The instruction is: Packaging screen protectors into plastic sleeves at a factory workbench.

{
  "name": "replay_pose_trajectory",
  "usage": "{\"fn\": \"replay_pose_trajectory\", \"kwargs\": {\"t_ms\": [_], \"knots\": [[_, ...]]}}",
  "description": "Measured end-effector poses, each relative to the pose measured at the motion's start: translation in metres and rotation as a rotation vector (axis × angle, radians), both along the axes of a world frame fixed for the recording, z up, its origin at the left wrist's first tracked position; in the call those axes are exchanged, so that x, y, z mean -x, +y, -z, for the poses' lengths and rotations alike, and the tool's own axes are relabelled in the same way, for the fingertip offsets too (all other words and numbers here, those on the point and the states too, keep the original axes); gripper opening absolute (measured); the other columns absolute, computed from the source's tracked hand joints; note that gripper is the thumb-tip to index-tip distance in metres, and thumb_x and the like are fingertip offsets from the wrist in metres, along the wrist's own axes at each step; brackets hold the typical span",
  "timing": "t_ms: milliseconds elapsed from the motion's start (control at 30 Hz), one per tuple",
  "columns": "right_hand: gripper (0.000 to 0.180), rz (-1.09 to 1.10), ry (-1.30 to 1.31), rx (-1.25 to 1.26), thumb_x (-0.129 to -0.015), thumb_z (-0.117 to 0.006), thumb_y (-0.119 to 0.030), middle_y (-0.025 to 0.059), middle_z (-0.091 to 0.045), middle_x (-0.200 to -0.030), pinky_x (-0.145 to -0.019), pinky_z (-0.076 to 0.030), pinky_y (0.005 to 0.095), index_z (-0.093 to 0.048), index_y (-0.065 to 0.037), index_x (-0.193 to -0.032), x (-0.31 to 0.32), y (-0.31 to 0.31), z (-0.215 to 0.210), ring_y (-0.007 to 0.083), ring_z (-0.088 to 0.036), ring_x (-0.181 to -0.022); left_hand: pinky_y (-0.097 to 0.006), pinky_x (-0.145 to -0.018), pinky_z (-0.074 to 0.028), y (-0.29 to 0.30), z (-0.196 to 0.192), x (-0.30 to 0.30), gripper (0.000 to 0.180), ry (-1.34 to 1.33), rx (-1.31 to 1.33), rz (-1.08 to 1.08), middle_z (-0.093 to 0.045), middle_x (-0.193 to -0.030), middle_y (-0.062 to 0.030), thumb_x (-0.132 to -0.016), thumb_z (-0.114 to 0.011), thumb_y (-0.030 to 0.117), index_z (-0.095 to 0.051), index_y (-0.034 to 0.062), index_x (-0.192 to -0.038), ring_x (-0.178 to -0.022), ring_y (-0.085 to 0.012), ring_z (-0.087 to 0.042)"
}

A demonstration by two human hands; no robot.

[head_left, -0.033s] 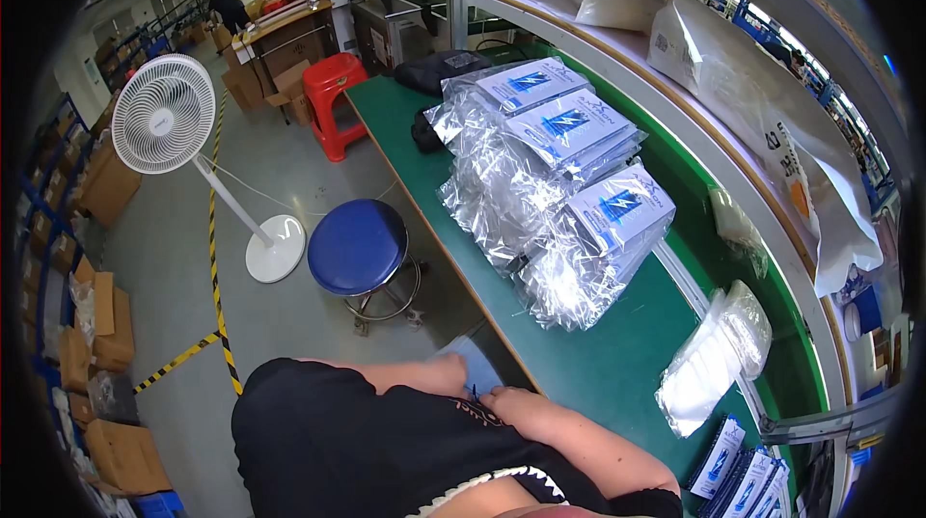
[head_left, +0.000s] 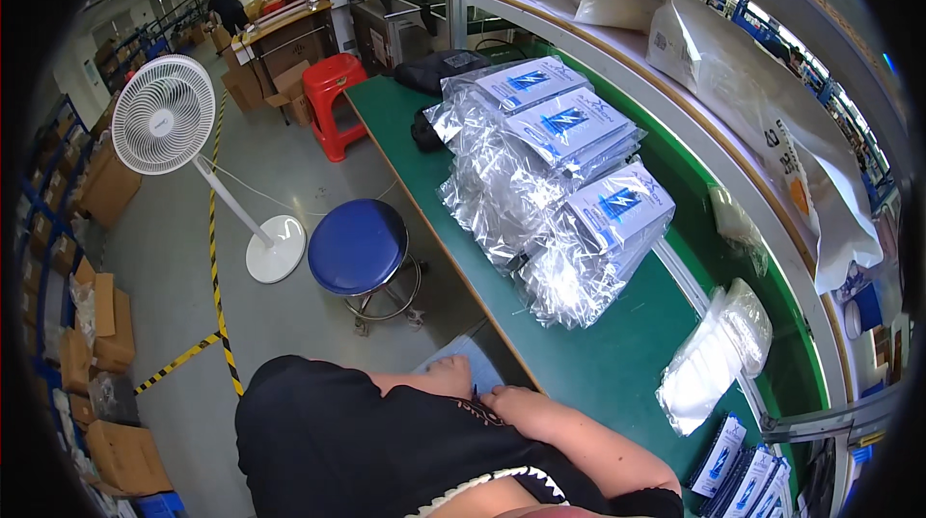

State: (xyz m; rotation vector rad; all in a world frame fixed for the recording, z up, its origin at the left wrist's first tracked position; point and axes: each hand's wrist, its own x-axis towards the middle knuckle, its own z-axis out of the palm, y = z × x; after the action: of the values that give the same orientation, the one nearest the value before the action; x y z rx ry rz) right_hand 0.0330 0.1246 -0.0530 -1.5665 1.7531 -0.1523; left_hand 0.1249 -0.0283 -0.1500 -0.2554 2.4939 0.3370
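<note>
I see the left hand curled at matte pale-blue material, the right hand against the black fabric top; fingers are partly hidden, so I cannot tell whether either grips anything; beyond them, crinkled glossy clear bags hold flat rectangular packages with blue lettering; to the hands' right, blue-and-white packs meet the dark rim.
</note>
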Motion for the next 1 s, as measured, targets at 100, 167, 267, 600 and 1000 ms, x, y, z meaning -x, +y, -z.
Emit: {"fn": "replay_pose_trajectory", "kwargs": {"t_ms": [100,167,267,600,1000], "knots": [[0.032,0.017,0.037,-0.035,-0.084,-0.049,-0.003,0.0207,-0.059,-0.108,-0.088,-0.048,0.0434,-0.057,-0.002,-0.115,-0.002,0.003,-0.01,0.0388,-0.06,-0.101,-0.05,-0.097,-0.041,0.015,-0.018,0.024,0.086,-0.13,0.058,-0.047,-0.045,-0.129,-0.0289,-0.076,-0.068,0.028,-0.025,-0.0125,-0.138,-0.122,-0.0447,-0.045],[0.032,0.004,0.061,-0.036,-0.084,-0.049,-0.003,0.0203,-0.06,-0.109,-0.088,-0.049,0.0435,-0.057,-0.002,-0.115,-0.001,0.002,-0.008,0.0388,-0.06,-0.101,-0.052,-0.101,-0.038,0.016,-0.024,0.028,0.094,-0.174,0.083,0.032,-0.039,-0.135,-0.0293,-0.075,-0.069,0.029,-0.017,-0.0124,-0.142,-0.131,-0.0454,-0.036],[0.027,-0.011,0.042,-0.048,-0.088,-0.046,-0.007,0.0217,-0.061,-0.108,-0.088,-0.049,0.043,-0.061,0.001,-0.108,-0.004,0.004,-0.01,0.0374,-0.061,-0.101,-0.053,-0.104,-0.033,0.019,-0.003,0.021,0.097,-0.098,0.136,0.03,-0.034,-0.142,-0.0231,-0.077,-0.071,0.034,-0.016,-0.008,-0.144,-0.136,-0.0419,-0.029],[0.01,0.186,-0.106,0.324,-0.075,-0.055,-0.002,0.0203,-0.062,-0.082,-0.07,-0.047,0.0443,-0.062,-0.003,-0.081,-0.006,0.016,-0.024,0.0384,-0.061,-0.077,-0.045,-0.073,-0.052,0.001,-0.016,0.053,0.029,-0.086,-0.255,0.481,-0.069,-0.088,-0.0181,-0.068,-0.069,0.031,-0.072,0.0114,-0.09,-0.086,-0.0375,-0.066],[0.017,1.263,0.288,0.87,-0.075,-0.055,0.002,0.0156,-0.062,-0.084,-0.075,-0.049,0.0413,-0.063,-0.001,-0.09,-0.027,0.188,-0.096,0.033,-0.062,-0.083,-0.036,-0.069,-0.05,0.075,-0.172,0.094,0.02,0.253,-1.025,0.638,-0.067,-0.081,-0.0154,-0.09,-0.06,0.015,-0.066,-0.0023,-0.097,-0.074,-0.0278,-0.064]]}}
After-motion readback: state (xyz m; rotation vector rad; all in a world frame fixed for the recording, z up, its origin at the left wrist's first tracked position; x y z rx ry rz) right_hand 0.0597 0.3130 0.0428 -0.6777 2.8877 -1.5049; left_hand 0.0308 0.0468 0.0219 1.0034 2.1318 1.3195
